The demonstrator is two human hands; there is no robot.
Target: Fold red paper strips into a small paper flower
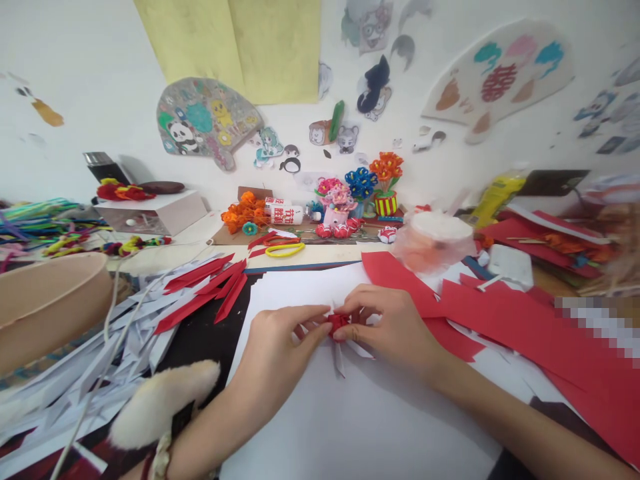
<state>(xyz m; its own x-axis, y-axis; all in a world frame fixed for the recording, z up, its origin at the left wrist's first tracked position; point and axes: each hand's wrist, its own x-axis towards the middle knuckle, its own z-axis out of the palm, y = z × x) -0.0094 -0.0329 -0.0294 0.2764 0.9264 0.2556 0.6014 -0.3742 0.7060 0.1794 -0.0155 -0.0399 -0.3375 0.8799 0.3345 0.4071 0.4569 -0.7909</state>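
Observation:
Between my two hands is a small folded red and white paper piece [339, 325], with white paper strips sticking out below and above it. My left hand [293, 333] pinches its left side between thumb and fingers. On the right side, my right hand [383, 323] grips it with curled fingers, which hide part of the folds. Both hands are above a stack of white paper sheets [320, 420]. Folded red paper strips [205, 287] and many folded white paper strips [115, 347] lie to the left of the stack.
Red paper sheets [510, 327] spread over the right side. A tan basket [50, 307] and a fluffy white object [163, 403] are at the left. Along the back stand craft flowers [361, 183], a white bottle [284, 211], a yellow ring [285, 250] and a plastic-wrapped container [437, 237].

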